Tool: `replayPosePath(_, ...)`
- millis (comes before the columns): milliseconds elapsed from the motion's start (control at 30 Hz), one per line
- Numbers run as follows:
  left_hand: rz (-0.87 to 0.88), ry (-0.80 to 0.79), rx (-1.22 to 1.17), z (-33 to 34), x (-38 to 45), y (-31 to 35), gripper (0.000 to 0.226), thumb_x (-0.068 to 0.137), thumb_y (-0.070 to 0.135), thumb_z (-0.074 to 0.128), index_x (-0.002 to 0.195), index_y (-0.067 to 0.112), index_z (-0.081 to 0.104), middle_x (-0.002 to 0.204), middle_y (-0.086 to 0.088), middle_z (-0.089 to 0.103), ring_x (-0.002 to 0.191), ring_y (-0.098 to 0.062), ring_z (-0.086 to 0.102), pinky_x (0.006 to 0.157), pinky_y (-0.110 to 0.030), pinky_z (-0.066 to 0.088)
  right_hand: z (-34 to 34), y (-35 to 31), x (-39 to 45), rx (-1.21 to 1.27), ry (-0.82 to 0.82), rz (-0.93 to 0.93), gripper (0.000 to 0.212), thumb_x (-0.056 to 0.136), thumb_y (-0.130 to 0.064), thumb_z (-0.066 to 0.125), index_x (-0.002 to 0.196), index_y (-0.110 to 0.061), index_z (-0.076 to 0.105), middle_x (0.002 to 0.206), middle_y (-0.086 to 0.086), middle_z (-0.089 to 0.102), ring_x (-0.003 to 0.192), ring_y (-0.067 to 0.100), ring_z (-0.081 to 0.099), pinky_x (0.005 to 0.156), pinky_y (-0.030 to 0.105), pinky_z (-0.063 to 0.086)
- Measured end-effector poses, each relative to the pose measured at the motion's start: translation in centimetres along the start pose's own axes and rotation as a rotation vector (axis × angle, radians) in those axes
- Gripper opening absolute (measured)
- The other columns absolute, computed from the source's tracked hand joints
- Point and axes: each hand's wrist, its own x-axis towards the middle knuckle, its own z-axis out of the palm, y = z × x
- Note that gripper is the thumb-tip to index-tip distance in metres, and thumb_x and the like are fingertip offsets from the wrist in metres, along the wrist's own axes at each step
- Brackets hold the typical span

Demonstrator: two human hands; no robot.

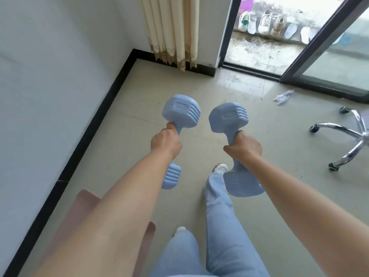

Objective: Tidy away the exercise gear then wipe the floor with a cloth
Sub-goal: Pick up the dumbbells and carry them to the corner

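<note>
While I stand on the floor (139, 92), my left hand (165, 143) and right hand (244, 145) each grip a blue dumbbell, left dumbbell (180, 111), right dumbbell (227, 116).

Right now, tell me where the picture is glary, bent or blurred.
Head view: daylight from the glass door glares on the floor tiles; the wide lens bows the black skirting; both dumbbells look sharp, their embossed labels soft; the shoes outside look washed out.

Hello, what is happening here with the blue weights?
A person stands on the tiled floor, gripping a blue dumbbell in each hand: the left hand holds the left dumbbell, the right hand the right dumbbell. Both are off the floor. A pink mat lies by the wall.
</note>
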Motion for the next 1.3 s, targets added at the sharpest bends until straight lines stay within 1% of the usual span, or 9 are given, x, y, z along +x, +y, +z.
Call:
replayPosePath(67,0.004,-0.017,0.019,-1.8,5.7,2.9,0.035,0.093,0.010,0.046,0.125,0.000,0.035,0.126,-0.018,0.055,0.115,-0.035,0.056,0.088,-0.039,0.046,-2.3,-0.3,6.1,-0.015,-0.014,-0.014,0.020,0.080,-0.022,0.055,0.089,-0.013,0.040,0.063,-0.002,0.038,0.074,0.027,0.047,0.046,0.022,0.025)
replayPosePath(200,-0.024,-0.082,0.030,-5.1,16.7,7.3,0.037,0.093,0.012,0.047,0.125,0.001,0.035,0.127,-0.017,0.055,0.116,-0.034,0.055,0.089,-0.038,0.045,-6.9,-1.6,17.8,-0.063,-0.053,-0.047,0.016,0.079,-0.018,0.054,0.084,-0.012,0.041,0.061,-0.003,0.038,0.072,0.026,0.048,0.046,0.020,0.025)
replayPosePath(400,-0.038,-0.155,0.079,-9.6,31.9,9.3,0.038,0.093,0.014,0.048,0.126,0.000,0.034,0.128,-0.015,0.055,0.116,-0.033,0.056,0.089,-0.037,0.046,-11.4,-6.0,33.3,-0.126,-0.087,-0.062,0.016,0.081,-0.019,0.053,0.086,-0.014,0.038,0.063,-0.004,0.040,0.073,0.024,0.048,0.046,0.022,0.025)
replayPosePath(567,0.023,-0.209,0.210,-10.8,44.9,7.3,0.037,0.093,0.011,0.046,0.126,0.000,0.034,0.128,-0.017,0.055,0.116,-0.034,0.056,0.089,-0.038,0.045,-11.1,-10.7,45.1,-0.176,-0.086,-0.042,0.016,0.082,-0.019,0.052,0.086,-0.015,0.037,0.061,-0.005,0.037,0.074,0.023,0.047,0.072,0.028,0.029)
replayPosePath(667,0.097,-0.243,0.333,-9.8,52.3,5.9,0.036,0.093,0.011,0.045,0.126,0.001,0.035,0.129,-0.015,0.054,0.116,-0.033,0.056,0.088,-0.037,0.046,-8.8,-12.6,51.7,-0.192,-0.106,-0.002,0.015,0.082,-0.017,0.052,0.087,-0.017,0.038,0.061,-0.005,0.037,0.075,0.024,0.047,0.075,0.028,0.027)
replayPosePath(867,0.255,-0.341,0.533,-2.1,65.7,4.2,0.040,0.092,0.014,0.047,0.128,0.003,0.034,0.132,-0.014,0.052,0.118,-0.032,0.056,0.090,-0.038,0.046,0.1,-13.2,64.2,-0.230,-0.159,0.013,0.019,0.082,-0.012,0.053,0.088,-0.017,0.035,0.064,0.000,0.039,0.076,0.026,0.044,0.076,0.030,0.028)
replayPosePath(967,0.370,-0.340,0.625,4.2,72.0,3.6,0.037,0.094,0.013,0.043,0.128,0.003,0.034,0.130,-0.013,0.052,0.117,-0.030,0.057,0.089,-0.037,0.047,6.1,-12.3,70.7,-0.257,-0.195,0.017,0.019,0.082,-0.012,0.053,0.088,-0.017,0.036,0.064,-0.001,0.039,0.077,0.026,0.044,0.088,0.034,0.035)
replayPosePath(1100,0.494,-0.336,0.720,13.1,79.7,2.8,0.034,0.093,0.011,0.041,0.126,0.004,0.036,0.128,-0.012,0.054,0.113,-0.031,0.058,0.086,-0.036,0.047,13.8,-10.7,78.9,-0.298,-0.181,-0.038,0.016,0.082,-0.011,0.051,0.088,-0.015,0.037,0.063,-0.003,0.037,0.076,0.025,0.045,0.077,0.031,0.026)
replayPosePath(1300,0.605,-0.284,0.792,22.6,88.6,1.7,0.040,0.093,0.020,0.046,0.129,0.005,0.034,0.129,-0.011,0.054,0.116,-0.029,0.057,0.087,-0.036,0.047,21.1,-10.7,89.6,-0.357,-0.102,-0.180,0.018,0.085,-0.012,0.050,0.103,-0.011,0.047,0.099,0.010,0.062,0.079,0.029,0.049,0.075,0.030,0.026)
